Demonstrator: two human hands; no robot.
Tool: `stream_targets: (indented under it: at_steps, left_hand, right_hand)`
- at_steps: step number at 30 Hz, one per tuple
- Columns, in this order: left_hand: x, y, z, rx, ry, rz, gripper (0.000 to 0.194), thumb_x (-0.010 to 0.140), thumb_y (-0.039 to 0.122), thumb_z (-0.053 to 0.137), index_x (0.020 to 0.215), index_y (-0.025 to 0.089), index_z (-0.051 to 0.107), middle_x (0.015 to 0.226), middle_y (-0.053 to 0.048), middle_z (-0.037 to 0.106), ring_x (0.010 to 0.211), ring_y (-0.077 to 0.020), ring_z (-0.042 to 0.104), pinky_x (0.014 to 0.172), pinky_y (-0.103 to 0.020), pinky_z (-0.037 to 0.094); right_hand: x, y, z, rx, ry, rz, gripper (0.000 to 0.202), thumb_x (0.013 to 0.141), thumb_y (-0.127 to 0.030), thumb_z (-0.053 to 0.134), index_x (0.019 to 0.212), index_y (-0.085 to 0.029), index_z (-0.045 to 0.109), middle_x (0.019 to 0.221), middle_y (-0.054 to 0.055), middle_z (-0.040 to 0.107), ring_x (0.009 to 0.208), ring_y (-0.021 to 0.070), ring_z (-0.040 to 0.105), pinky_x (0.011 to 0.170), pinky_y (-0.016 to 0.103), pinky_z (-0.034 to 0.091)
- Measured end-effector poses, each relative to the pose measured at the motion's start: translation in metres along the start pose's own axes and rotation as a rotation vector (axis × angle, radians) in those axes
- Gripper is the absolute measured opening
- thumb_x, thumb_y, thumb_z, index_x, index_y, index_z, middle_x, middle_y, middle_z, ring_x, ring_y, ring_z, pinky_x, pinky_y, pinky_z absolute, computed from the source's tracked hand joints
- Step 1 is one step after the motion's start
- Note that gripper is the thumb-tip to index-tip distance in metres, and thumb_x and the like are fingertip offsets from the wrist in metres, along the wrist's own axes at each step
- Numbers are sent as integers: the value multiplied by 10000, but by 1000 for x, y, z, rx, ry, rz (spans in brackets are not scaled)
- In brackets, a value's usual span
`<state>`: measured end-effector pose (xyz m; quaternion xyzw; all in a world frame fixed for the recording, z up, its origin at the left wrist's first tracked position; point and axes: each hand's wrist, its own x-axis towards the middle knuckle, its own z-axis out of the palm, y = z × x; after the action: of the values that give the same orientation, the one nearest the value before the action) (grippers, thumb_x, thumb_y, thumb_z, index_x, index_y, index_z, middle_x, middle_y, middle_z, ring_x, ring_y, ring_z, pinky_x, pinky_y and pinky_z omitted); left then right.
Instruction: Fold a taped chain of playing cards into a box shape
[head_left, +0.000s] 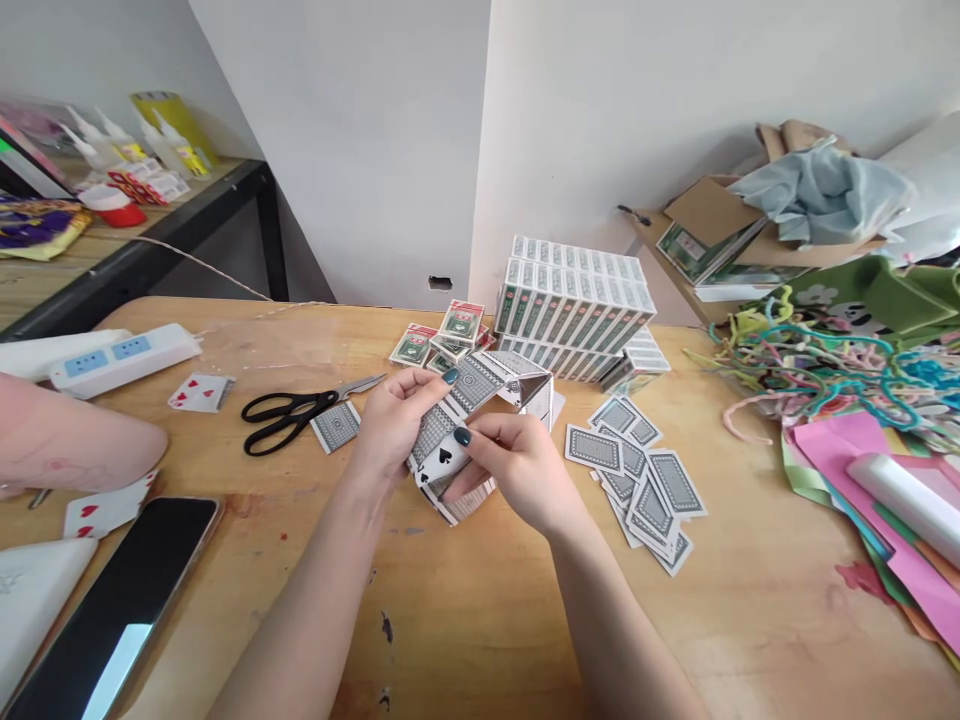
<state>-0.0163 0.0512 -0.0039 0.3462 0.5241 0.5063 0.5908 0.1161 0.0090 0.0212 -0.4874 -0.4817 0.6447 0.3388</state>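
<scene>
Both hands are on a structure of folded, joined playing cards [480,380] above the middle of the table. My left hand [401,420] grips its left side, thumb on the patterned card backs. My right hand [525,465] pinches a card with black spades [442,458] at the structure's near end; some of its fingers are hidden behind the cards. To the right lies a loose spread of playing cards [652,480], backs up. Black-handled scissors [289,415] lie to the left, touching or overlapping a single face-down card [337,428].
Behind the hands are stacked card boxes [574,300] and several loose card packs [459,322]. A phone [120,610], heart cards [201,392] and a power strip [127,355] lie left. Coloured pipe cleaners [832,360] and coloured sheets [847,470] cover the right side.
</scene>
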Motion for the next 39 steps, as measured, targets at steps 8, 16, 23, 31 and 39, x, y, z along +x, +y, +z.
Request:
stream_targets:
  at_steps: [8, 16, 23, 31, 39]
  left_hand:
    - [4, -1, -2, -75, 75, -13, 222, 519, 282, 759, 601, 159, 593, 487, 51, 557, 427, -73, 464, 422, -183, 343]
    - [3, -1, -2, -62, 76, -25, 204, 536, 280, 754, 594, 159, 600, 474, 50, 555, 424, -72, 460, 431, -184, 355]
    - [3, -1, -1, -47, 51, -16, 218, 532, 297, 762, 587, 157, 604, 482, 43, 556, 419, -73, 454, 435, -190, 348]
    - [1, -1, 1, -34, 54, -13, 198, 543, 293, 745, 587, 162, 604, 491, 53, 555, 424, -67, 448, 443, -187, 343]
    - [-1, 0, 2, 7, 34, 3, 187, 573, 289, 738, 601, 162, 603, 502, 48, 561, 429, -69, 448, 442, -188, 345]
  right_hand:
    - [2, 0, 6, 30, -10, -48, 197, 830, -148, 430, 647, -178, 496, 458, -34, 542, 462, 141, 642, 449, 196, 482]
    - [2, -1, 2, 14, -73, -47, 218, 843, -139, 407, 642, -189, 474, 467, -45, 536, 450, 139, 631, 423, 199, 454]
    - [3, -1, -2, -8, -118, -36, 224, 868, -210, 435, 655, -184, 499, 475, -19, 590, 490, 157, 654, 458, 216, 478]
    - [4, 2, -5, 2, -125, -34, 225, 854, -260, 486, 645, -176, 488, 500, 14, 643, 520, 171, 678, 476, 217, 494]
    - [5, 4, -7, 83, -136, 20, 254, 837, -340, 538, 658, -160, 527, 529, 33, 653, 497, 158, 664, 464, 214, 494]
